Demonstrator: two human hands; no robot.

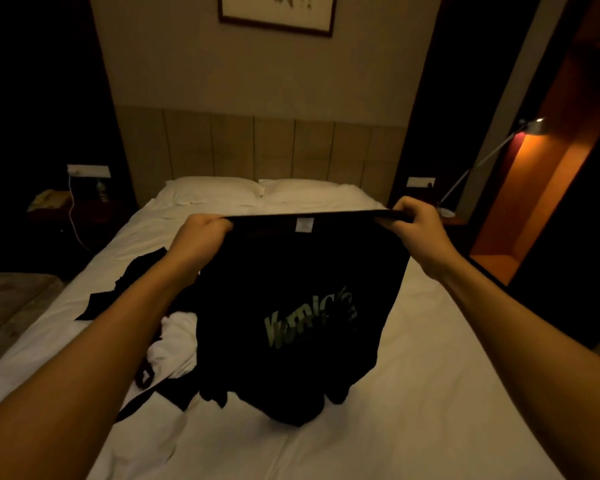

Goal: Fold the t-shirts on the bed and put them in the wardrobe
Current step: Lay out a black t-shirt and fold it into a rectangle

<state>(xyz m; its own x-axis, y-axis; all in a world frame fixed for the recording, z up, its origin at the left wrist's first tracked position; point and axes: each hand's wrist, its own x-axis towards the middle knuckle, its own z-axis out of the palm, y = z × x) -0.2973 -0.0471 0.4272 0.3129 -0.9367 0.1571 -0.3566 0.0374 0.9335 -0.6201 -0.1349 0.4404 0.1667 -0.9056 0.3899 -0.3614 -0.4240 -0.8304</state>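
Note:
I hold a black t-shirt (pixel 291 271) with a pale green print up over the white bed (pixel 430 375). My left hand (pixel 201 237) grips its top edge at the left, and my right hand (pixel 416 230) grips the same edge at the right, so the edge is stretched flat between them. A small white label shows at the middle of that edge. The shirt's lower part bunches on the sheet. Left of it lie another black garment (pixel 132 285) and a crumpled white one (pixel 174 344).
Two white pillows (pixel 215 190) lie against the padded headboard. A nightstand with a phone (pixel 49 199) and a dangling cable stands at the left. At the right, a lit reading lamp (pixel 530 128) leans beside an orange niche. A bench edge shows at the far left.

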